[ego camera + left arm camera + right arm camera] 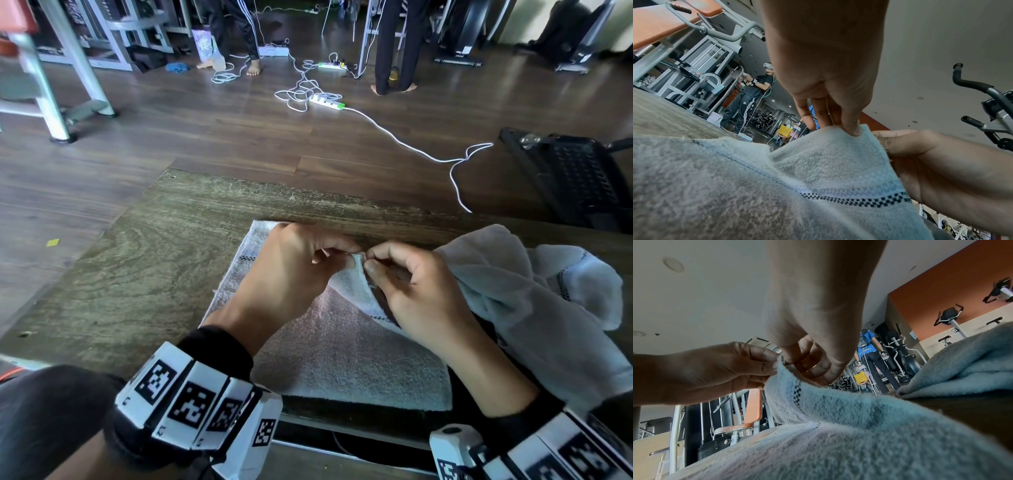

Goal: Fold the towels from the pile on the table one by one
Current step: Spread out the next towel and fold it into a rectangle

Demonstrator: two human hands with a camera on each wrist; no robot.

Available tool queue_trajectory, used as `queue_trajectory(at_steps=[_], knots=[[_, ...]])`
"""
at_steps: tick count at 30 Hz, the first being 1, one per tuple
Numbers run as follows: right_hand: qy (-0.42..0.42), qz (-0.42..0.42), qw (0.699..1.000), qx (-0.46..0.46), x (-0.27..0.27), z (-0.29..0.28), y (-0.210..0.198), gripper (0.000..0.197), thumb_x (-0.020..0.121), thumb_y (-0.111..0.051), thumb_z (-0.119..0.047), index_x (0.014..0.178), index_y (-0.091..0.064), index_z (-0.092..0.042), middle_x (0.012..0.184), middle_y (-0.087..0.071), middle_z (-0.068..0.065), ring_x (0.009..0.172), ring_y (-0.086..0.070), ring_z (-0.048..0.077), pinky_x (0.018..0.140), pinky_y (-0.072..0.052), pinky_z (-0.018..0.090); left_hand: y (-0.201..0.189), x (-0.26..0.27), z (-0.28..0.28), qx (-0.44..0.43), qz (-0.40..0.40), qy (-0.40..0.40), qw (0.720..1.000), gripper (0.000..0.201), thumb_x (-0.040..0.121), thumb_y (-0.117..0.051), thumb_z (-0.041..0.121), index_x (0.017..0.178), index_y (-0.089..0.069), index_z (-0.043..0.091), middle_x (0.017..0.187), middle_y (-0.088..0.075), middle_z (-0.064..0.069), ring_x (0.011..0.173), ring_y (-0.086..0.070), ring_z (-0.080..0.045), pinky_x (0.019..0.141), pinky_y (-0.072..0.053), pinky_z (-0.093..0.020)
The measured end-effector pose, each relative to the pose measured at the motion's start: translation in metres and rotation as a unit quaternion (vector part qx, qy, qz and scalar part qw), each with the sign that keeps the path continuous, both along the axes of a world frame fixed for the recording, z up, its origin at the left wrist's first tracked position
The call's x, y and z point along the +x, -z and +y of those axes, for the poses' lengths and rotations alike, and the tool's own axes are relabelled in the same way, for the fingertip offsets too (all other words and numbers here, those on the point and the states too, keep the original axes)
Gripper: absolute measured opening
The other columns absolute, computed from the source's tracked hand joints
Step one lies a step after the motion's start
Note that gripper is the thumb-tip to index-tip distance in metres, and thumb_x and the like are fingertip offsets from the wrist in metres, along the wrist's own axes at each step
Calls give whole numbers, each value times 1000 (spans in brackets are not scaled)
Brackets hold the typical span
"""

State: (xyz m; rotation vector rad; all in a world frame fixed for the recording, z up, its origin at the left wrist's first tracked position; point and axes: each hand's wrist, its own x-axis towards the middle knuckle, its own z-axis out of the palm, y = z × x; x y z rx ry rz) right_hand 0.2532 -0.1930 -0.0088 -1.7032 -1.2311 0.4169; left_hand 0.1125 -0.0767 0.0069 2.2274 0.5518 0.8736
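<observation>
- I see my left hand (291,270) and right hand (414,284) meeting above the pale grey terry towel with a checkered band (342,356), which lies on the worn wooden counter (154,267).
- Fingers (853,128) of both hands pinch its raised corner.
- The crumpled pile of grey towels (534,298) sits just right of it.

Counts on the wooden table

Two hands, left (291,270) and right (414,284); one towel (342,356) pinched at the fingertips, one crumpled towel pile (534,294) beside the right fingers.
</observation>
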Motion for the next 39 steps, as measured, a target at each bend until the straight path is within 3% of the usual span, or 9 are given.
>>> queue_trajectory(at_steps=[5, 12, 15, 21, 27, 29, 34, 37, 39], knots=[[-1, 7, 1000, 13, 1, 0, -1, 9, 93, -67, -13, 88, -72, -18, 74, -72, -2, 69, -66, 18, 63, -51, 35, 2, 0, 1, -13, 10, -8, 1000, 15, 80, -77, 9, 90, -80, 19, 81, -74, 9, 73, -66, -8, 70, -52, -22], [-14, 18, 999, 30, 3, 1, 1, 10, 92, -68, -12, 86, -72, -18, 73, -70, -5, 65, -62, 14, 57, -46, 24, 4, 1, 1, -74, 8, -13, 997, 13, 81, -77, 10, 90, -80, 19, 81, -74, 10, 72, -68, -8, 71, -55, -25], [-16, 29, 999, 34, 4, 2, 1, 10, 92, -68, -12, 86, -72, -19, 76, -70, -6, 67, -63, 15, 59, -47, 24, 2, 1, 1, -84, 1, -12, 996, 12, 81, -77, 10, 90, -80, 18, 80, -74, 11, 72, -68, -9, 70, -54, -21], [-14, 50, 998, 37, 4, 1, 1, 9, 91, -69, -14, 87, -72, -22, 81, -72, -1, 75, -65, 29, 58, -50, 34, 2, 1, 1, -91, 4, -17, 996, 11, 82, -76, 9, 90, -80, 16, 80, -74, 12, 72, -67, -5, 69, -52, -16], [-17, 38, 997, 62, 4, 1, 1, 9, 91, -69, -11, 87, -73, -19, 80, -73, -6, 73, -66, 15, 63, -47, 17, 0, 3, -2, -148, -23, -8, 989, 13, 81, -76, 5, 90, -80, 13, 75, -72, 19, 67, -65, 10, 64, -44, -5], [-13, 34, 997, 65, 4, 1, 1, 10, 90, -69, -11, 86, -73, -19, 81, -73, -6, 72, -65, 13, 63, -47, 15, 0, 3, -2, -156, -21, -9, 988, 13, 81, -76, 4, 90, -80, 13, 69, -69, 23, 65, -63, 12, 62, -42, -4], [-13, 56, 997, 52, 2, 0, -2, 8, 91, -69, -13, 86, -72, -19, 78, -72, 1, 66, -60, 10, 59, -45, 21, 2, 4, -1, -136, -11, -17, 991, 11, 81, -76, 6, 88, -80, 14, 73, -72, 16, 65, -64, 7, 63, -47, -8], [-25, 90, 995, 38, -2, 1, -8, 11, 91, -70, -23, 85, -69, -14, 74, -68, 10, 63, -55, 12, 56, -41, 23, 2, 4, 0, -86, -4, -18, 996, 10, 82, -76, 8, 86, -79, 16, 75, -73, 11, 68, -66, 2, 66, -51, -14], [-20, 90, 995, 26, -3, 1, -9, 17, 89, -71, -27, 83, -67, -12, 63, -63, 0, 57, -51, 5, 53, -38, 18, 3, 5, -3, -49, -2, -9, 999, 8, 83, -74, 11, 86, -79, 17, 77, -74, 9, 71, -68, -3, 68, -54, -22]])
